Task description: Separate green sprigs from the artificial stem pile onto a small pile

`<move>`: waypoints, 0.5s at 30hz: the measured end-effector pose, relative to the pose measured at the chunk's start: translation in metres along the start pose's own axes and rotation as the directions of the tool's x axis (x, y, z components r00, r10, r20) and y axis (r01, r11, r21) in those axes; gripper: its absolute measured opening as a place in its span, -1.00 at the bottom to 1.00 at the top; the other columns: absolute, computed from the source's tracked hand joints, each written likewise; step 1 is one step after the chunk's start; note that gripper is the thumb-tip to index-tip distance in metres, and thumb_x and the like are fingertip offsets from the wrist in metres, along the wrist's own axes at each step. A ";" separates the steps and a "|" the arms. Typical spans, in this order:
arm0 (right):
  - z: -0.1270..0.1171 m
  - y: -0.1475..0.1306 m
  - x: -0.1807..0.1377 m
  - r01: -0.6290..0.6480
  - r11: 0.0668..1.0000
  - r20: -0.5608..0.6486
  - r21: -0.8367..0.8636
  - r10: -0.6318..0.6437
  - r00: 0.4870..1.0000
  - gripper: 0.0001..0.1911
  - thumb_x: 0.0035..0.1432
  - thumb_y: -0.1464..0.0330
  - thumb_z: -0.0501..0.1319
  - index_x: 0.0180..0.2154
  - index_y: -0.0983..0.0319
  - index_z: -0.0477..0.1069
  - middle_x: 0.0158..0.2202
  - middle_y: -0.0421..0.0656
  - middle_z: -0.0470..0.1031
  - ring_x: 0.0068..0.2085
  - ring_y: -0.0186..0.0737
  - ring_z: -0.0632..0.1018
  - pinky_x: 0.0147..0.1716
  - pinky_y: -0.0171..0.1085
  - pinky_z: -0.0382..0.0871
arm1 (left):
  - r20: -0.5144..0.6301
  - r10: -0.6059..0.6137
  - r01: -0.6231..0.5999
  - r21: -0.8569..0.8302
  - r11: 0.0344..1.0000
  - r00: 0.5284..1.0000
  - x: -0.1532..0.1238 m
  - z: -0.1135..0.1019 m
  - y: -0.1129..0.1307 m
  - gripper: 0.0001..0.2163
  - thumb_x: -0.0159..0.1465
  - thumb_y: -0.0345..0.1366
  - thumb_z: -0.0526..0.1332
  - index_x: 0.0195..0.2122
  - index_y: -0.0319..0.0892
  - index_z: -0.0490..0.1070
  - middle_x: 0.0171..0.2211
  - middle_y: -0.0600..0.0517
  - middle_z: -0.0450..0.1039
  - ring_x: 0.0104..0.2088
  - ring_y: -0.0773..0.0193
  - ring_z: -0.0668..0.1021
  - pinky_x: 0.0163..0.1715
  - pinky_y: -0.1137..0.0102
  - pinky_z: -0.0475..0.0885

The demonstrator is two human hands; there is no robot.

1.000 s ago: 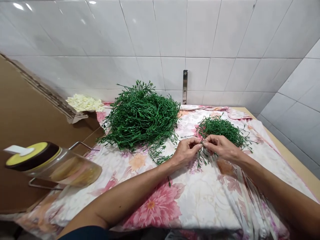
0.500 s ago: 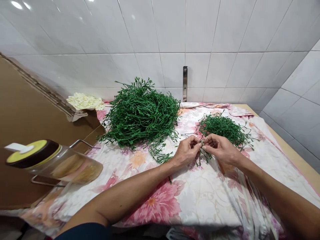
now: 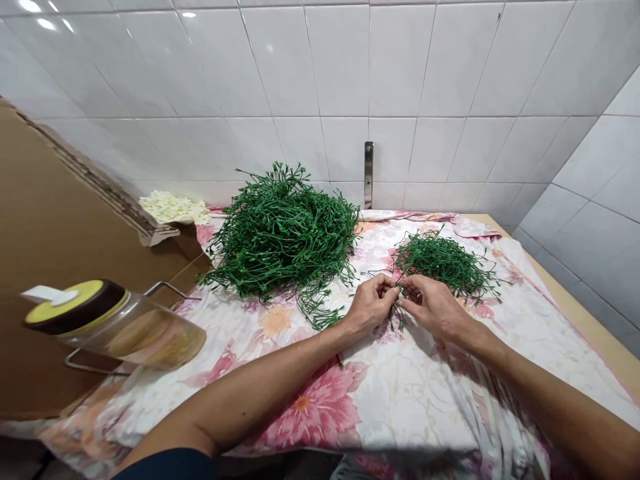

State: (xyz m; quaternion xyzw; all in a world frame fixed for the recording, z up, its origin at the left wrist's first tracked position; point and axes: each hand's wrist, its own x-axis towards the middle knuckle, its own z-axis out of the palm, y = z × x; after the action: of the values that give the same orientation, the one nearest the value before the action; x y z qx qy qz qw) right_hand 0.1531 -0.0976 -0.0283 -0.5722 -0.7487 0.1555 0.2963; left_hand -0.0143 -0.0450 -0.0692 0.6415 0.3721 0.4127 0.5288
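Note:
My left hand (image 3: pixel 371 305) and my right hand (image 3: pixel 431 309) meet at the middle of the cloth, fingertips pinching a small green artificial sprig (image 3: pixel 397 312) between them. Its thin stems hang down below my fingers, and part of it is hidden by them. Just beyond my right hand lies a smaller heap of the same green sprigs (image 3: pixel 445 265). A much larger tangled heap (image 3: pixel 283 237) sits to the left of it, with loose strands reaching close to my left hand.
A floral cloth (image 3: pixel 320 407) covers the table, with white flower pieces (image 3: pixel 174 208) at its far left corner. A glass jar with a yellow and brown lid (image 3: pixel 115 327) and a wire handle stands left, before a cardboard sheet (image 3: pixel 75 220). White tiled walls rise behind and right.
My right hand has moved a little closer to my left, and the sprig between them sits lower. The view has shifted slightly with my head.

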 end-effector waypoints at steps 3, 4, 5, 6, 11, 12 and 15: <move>0.005 0.008 0.000 0.033 0.997 -0.021 -0.065 -0.034 0.999 -0.85 0.28 0.39 0.14 -0.20 0.22 0.48 -0.31 -0.11 0.54 -0.31 -0.18 0.50 -0.28 -0.24 0.29 | -0.004 0.014 -0.014 0.024 1.000 1.000 0.001 0.000 -0.002 -0.86 0.22 -0.25 0.27 -0.31 -0.23 0.47 -0.40 0.04 0.46 -0.43 0.37 0.44 -0.41 0.49 0.33; 0.007 0.010 0.000 0.051 0.996 -0.032 -0.078 -0.054 0.998 -0.84 0.30 0.41 0.12 -0.20 0.22 0.48 -0.30 -0.11 0.54 -0.30 -0.17 0.50 -0.26 -0.24 0.30 | 0.000 0.011 -0.011 0.027 1.000 1.000 0.001 0.000 -0.002 -0.86 0.22 -0.25 0.26 -0.31 -0.24 0.47 -0.41 0.04 0.46 -0.44 0.37 0.44 -0.41 0.49 0.33; 0.008 0.011 0.000 0.069 0.994 -0.044 -0.090 -0.073 0.996 -0.83 0.31 0.41 0.10 -0.20 0.22 0.48 -0.29 -0.10 0.55 -0.28 -0.17 0.51 -0.24 -0.23 0.30 | 0.003 0.008 -0.008 0.028 1.000 1.000 0.001 0.000 -0.002 -0.86 0.22 -0.25 0.26 -0.30 -0.23 0.47 -0.42 0.05 0.45 -0.45 0.38 0.43 -0.42 0.49 0.33; 0.009 0.012 0.001 0.084 0.992 -0.058 -0.099 -0.090 0.994 -0.82 0.33 0.41 0.09 -0.20 0.22 0.48 -0.28 -0.10 0.55 -0.26 -0.17 0.51 -0.22 -0.23 0.31 | 0.006 0.007 -0.008 0.028 1.000 1.000 0.001 0.000 -0.002 -0.86 0.22 -0.25 0.26 -0.31 -0.23 0.47 -0.43 0.06 0.45 -0.46 0.38 0.43 -0.42 0.49 0.32; 0.008 0.011 0.001 0.110 0.984 -0.094 -0.143 -0.124 0.988 -0.79 0.40 0.36 0.08 -0.25 0.22 0.45 -0.31 -0.10 0.53 -0.28 -0.16 0.51 -0.23 -0.21 0.31 | 0.017 -0.007 0.007 0.003 1.000 1.000 -0.001 0.000 0.000 -0.83 0.23 -0.22 0.27 -0.33 -0.23 0.45 -0.48 0.08 0.42 -0.50 0.40 0.41 -0.46 0.49 0.31; 0.008 0.011 0.001 0.119 0.982 -0.098 -0.147 -0.134 0.986 -0.79 0.40 0.35 0.08 -0.25 0.22 0.45 -0.32 -0.10 0.52 -0.29 -0.16 0.51 -0.23 -0.21 0.32 | 0.020 -0.018 0.018 -0.011 1.000 1.000 -0.001 0.000 0.000 -0.82 0.23 -0.19 0.27 -0.33 -0.23 0.45 -0.49 0.08 0.41 -0.51 0.40 0.41 -0.47 0.49 0.30; 0.008 0.013 0.000 0.162 0.974 -0.124 -0.160 -0.183 0.975 -0.80 0.41 0.33 0.08 -0.22 0.21 0.45 -0.29 -0.08 0.53 -0.27 -0.14 0.52 -0.22 -0.20 0.34 | 0.020 -0.040 0.041 -0.067 0.997 0.999 0.000 0.000 0.003 -0.76 0.20 -0.13 0.30 -0.35 -0.24 0.46 -0.53 0.10 0.37 -0.55 0.42 0.36 -0.51 0.49 0.26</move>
State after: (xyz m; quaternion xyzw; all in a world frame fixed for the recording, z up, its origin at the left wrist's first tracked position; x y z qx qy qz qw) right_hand 0.1576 -0.0926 -0.0417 -0.5349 -0.7828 0.0328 0.3162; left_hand -0.0137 -0.0455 -0.0663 0.6196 0.3658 0.4082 0.5619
